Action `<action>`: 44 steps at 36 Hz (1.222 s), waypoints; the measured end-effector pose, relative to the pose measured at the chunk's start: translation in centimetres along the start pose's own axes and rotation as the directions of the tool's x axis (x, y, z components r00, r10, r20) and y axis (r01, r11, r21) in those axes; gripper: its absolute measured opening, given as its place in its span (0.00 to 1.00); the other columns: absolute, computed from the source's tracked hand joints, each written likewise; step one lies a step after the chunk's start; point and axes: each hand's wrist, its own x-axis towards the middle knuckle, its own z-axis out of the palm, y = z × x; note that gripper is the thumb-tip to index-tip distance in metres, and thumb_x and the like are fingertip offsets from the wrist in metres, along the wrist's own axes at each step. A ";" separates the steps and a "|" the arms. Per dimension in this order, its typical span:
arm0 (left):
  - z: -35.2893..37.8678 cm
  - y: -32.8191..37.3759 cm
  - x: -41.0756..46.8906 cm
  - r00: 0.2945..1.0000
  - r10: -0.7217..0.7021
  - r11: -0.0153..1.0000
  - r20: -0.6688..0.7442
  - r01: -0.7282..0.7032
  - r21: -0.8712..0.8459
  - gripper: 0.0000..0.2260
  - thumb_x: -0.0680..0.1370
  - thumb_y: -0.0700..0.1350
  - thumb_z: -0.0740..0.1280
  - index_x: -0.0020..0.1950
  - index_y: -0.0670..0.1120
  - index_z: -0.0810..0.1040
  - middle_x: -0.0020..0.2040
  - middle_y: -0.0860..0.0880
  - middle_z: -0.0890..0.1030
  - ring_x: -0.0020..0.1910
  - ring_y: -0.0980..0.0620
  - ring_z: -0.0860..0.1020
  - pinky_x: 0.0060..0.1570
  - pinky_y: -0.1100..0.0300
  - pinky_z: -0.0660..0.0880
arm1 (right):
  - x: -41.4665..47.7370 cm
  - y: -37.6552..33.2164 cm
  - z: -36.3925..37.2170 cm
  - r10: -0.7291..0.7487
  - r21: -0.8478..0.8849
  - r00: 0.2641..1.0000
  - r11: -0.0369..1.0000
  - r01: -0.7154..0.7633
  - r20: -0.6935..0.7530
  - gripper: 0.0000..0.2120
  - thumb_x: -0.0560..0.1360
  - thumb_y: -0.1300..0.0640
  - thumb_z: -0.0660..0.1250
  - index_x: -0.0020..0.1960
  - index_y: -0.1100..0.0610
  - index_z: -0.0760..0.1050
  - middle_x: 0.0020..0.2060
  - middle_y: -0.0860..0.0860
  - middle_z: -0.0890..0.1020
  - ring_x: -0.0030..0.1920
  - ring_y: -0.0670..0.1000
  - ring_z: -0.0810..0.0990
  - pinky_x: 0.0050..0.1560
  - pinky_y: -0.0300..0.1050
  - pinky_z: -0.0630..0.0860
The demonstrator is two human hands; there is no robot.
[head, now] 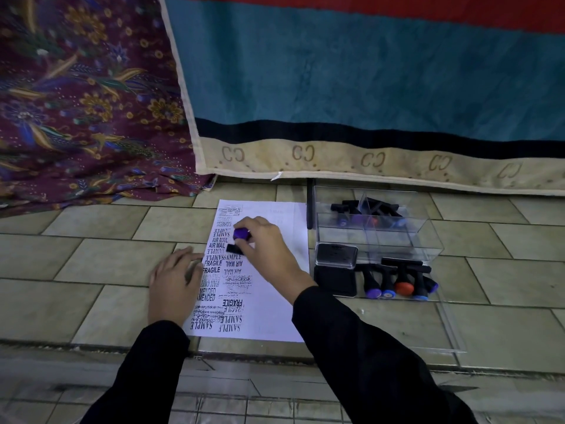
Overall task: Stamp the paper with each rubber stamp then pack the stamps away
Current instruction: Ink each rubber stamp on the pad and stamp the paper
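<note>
On the tiled floor (101,264) lies the paper (275,301), its left half crowded with black prints such as SAMPLE, AIR MAIL and FRAGILE, its right half mostly blank. Over the upper middle of the sheet the right hand (263,246) pinches a stamp (240,237) by its handle, fingers curled round it; the purple cap points up and away and the black base sits low by a SAMPLE print, though whether it touches the sheet cannot be told. To the left, the left hand (174,276) lies flat with straight fingers, the tips resting on the paper's left edge. Both arms wear black sleeves (367,347). Just right of the paper sits an ink pad (335,281) with its lid raised. Beside it stands a clear box (425,237), with several stamps (367,212) heaped in its far compartment. Nearer the person, a row of stamps (397,280) lies side by side, coloured caps toward the viewer, next to the pad. Behind everything hang a teal rug (367,71) and a patterned cloth (76,102)
</note>
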 end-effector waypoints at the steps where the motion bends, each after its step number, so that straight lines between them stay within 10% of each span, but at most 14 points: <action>1: 0.0 0.0 0.0 1.000 -0.003 1.000 0.003 0.003 0.001 0.08 0.78 0.43 0.67 0.56 0.50 0.81 0.65 0.50 0.77 0.64 0.45 0.72 0.66 0.46 0.62 | -0.3 0.2 -0.6 0.004 0.028 0.999 1.000 -0.003 -0.043 0.11 0.75 0.63 0.66 0.57 0.59 0.76 0.51 0.57 0.77 0.47 0.55 0.80 0.52 0.48 0.77; 15: -0.1 0.0 -0.1 1.000 -0.011 1.000 0.019 0.011 0.010 0.08 0.79 0.44 0.66 0.57 0.50 0.81 0.65 0.50 0.77 0.65 0.45 0.72 0.67 0.46 0.61 | -8.4 2.9 -9.3 0.038 0.020 0.949 0.999 -0.034 -0.314 0.12 0.72 0.61 0.72 0.55 0.55 0.80 0.47 0.47 0.78 0.42 0.44 0.81 0.47 0.29 0.77; 44: -0.2 0.1 -0.2 1.000 0.003 1.000 0.030 -0.004 0.029 0.09 0.79 0.43 0.65 0.57 0.48 0.81 0.65 0.48 0.77 0.65 0.43 0.72 0.68 0.43 0.63 | -11.1 5.3 -10.0 0.045 -0.166 0.964 0.982 -0.091 -0.262 0.09 0.69 0.64 0.74 0.49 0.61 0.81 0.43 0.53 0.81 0.37 0.48 0.79 0.41 0.37 0.78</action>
